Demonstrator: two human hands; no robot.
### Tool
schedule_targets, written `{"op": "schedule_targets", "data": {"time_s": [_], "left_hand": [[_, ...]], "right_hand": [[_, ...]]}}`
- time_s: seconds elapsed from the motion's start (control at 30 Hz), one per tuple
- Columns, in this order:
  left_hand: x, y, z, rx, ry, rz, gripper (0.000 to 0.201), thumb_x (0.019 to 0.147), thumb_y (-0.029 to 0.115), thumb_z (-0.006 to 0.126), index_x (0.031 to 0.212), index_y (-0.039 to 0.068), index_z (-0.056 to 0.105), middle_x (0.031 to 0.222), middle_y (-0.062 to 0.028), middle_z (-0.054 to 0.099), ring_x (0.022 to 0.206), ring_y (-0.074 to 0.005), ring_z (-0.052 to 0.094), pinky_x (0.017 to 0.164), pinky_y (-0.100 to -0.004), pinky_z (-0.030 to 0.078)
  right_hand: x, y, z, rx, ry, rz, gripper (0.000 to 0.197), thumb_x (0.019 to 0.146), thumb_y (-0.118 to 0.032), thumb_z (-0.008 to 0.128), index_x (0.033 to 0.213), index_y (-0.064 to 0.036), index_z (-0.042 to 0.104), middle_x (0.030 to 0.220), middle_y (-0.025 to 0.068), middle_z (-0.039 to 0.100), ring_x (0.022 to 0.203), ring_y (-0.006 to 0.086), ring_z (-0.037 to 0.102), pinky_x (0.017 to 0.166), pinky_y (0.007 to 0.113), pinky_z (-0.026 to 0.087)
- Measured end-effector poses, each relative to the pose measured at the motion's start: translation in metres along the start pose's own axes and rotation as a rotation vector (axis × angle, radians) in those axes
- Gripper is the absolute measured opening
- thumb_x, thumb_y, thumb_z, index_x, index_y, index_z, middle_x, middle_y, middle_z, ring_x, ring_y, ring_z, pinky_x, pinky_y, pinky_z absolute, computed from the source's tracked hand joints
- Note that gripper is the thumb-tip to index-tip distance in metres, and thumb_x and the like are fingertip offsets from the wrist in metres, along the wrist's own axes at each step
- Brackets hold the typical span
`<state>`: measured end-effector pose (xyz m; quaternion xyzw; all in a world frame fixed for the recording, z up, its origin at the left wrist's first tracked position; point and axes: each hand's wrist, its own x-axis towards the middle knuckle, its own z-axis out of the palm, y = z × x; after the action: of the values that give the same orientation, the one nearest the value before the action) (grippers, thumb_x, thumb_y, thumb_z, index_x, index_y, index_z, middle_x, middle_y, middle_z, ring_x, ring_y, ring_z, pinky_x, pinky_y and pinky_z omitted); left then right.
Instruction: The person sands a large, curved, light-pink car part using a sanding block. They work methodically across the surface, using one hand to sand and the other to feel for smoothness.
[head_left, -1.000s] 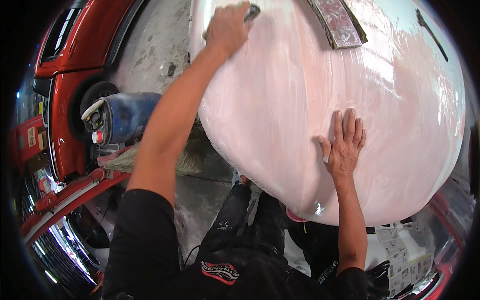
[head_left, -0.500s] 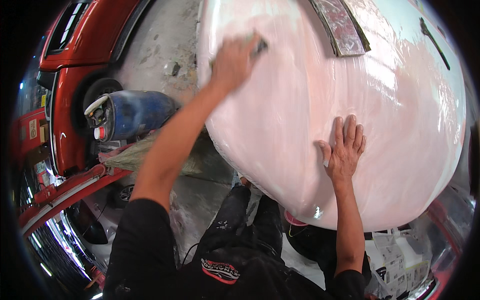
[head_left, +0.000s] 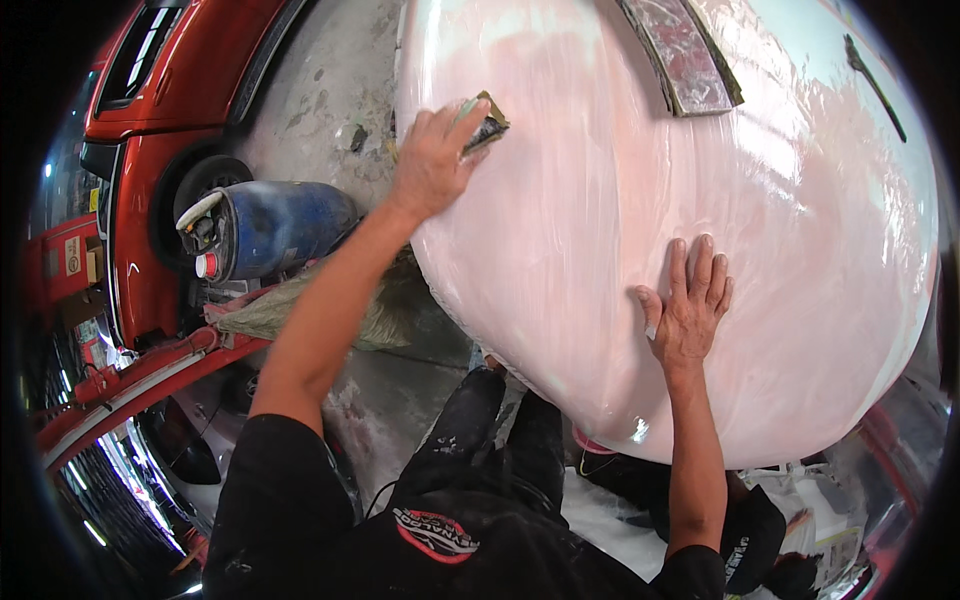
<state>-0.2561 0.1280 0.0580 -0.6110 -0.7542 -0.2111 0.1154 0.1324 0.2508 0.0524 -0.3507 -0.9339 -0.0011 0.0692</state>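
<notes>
A large, wet, pale pink and white car body panel (head_left: 560, 290) spreads in front of me. Near its left edge my left hand (head_left: 432, 160) grips a small sanding block (head_left: 488, 130) wrapped in dark greenish sandpaper, held down against the surface. My fingers partly hide the block. Farther right, my right hand (head_left: 688, 312) rests flat on the panel, fingers spread and holding nothing. A longer block wrapped in sandpaper (head_left: 690, 60) lies at the panel's far side. Beyond it to the right is a thin dark tool (head_left: 876, 88), its kind unclear.
A blue plastic drum (head_left: 295, 225) with a red cap lies on the left, beside a red car (head_left: 150, 240). Under it runs a red metal beam (head_left: 140, 395) near a dusty sack (head_left: 365, 315). At lower right, a person in black (head_left: 750, 535) is close to my right arm.
My left hand has drawn the sanding block nearer and slightly left across the panel. My right hand keeps its place. More of the person at lower right now shows.
</notes>
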Motion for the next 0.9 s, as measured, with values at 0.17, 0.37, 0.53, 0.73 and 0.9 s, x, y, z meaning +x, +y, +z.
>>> {"op": "schedule_targets", "data": {"time_s": [0.17, 0.37, 0.53, 0.73, 0.9], "left_hand": [[0.085, -0.085, -0.001, 0.037, -0.011, -0.01, 0.055, 0.09, 0.027, 0.074, 0.139, 0.005, 0.063, 0.13, -0.0177, 0.069, 0.114, -0.0387, 0.062, 0.102, -0.0461, 0.046], [0.001, -0.024, 0.0, -0.051, 0.046, 0.02, 0.063, 0.086, 0.025, 0.079, 0.145, 0.013, 0.06, 0.127, -0.0157, 0.069, 0.118, -0.0333, 0.063, 0.105, -0.0467, 0.046], [0.047, -0.088, -0.008, -0.081, 0.058, 0.008, 0.061, 0.089, 0.026, 0.076, 0.146, 0.01, 0.06, 0.135, -0.0162, 0.068, 0.124, -0.037, 0.06, 0.11, -0.0435, 0.044], [0.024, -0.066, 0.002, -0.019, 0.026, -0.119, 0.058, 0.091, 0.029, 0.074, 0.143, 0.006, 0.061, 0.131, -0.0214, 0.068, 0.122, -0.0395, 0.06, 0.109, -0.047, 0.045], [0.025, -0.072, 0.002, 0.016, 0.052, 0.141, 0.055, 0.093, 0.021, 0.07, 0.145, 0.008, 0.059, 0.125, -0.0194, 0.067, 0.113, -0.0386, 0.061, 0.102, -0.0479, 0.045]], "right_hand": [[0.002, -0.01, -0.001, 0.026, 0.016, -0.035, 0.077, 0.099, -0.064, 0.055, 0.158, -0.0151, 0.047, 0.168, 0.0165, 0.031, 0.15, 0.0433, 0.03, 0.123, 0.058, 0.021], [0.0, 0.002, -0.001, 0.015, -0.019, -0.011, 0.077, 0.1, -0.065, 0.053, 0.159, -0.0164, 0.046, 0.169, 0.0155, 0.03, 0.151, 0.0427, 0.028, 0.124, 0.058, 0.02], [0.0, -0.007, 0.001, 0.026, 0.0, -0.026, 0.078, 0.101, -0.066, 0.05, 0.161, -0.0171, 0.043, 0.169, 0.015, 0.029, 0.153, 0.0422, 0.026, 0.125, 0.058, 0.018], [-0.002, -0.009, 0.002, 0.026, -0.024, -0.003, 0.078, 0.099, -0.065, 0.053, 0.16, -0.0175, 0.044, 0.169, 0.0156, 0.03, 0.152, 0.0428, 0.027, 0.124, 0.058, 0.018], [-0.005, -0.002, 0.001, 0.089, 0.02, -0.021, 0.082, 0.097, -0.067, 0.055, 0.161, -0.0176, 0.042, 0.17, 0.0158, 0.027, 0.153, 0.0434, 0.026, 0.124, 0.06, 0.017]]}}
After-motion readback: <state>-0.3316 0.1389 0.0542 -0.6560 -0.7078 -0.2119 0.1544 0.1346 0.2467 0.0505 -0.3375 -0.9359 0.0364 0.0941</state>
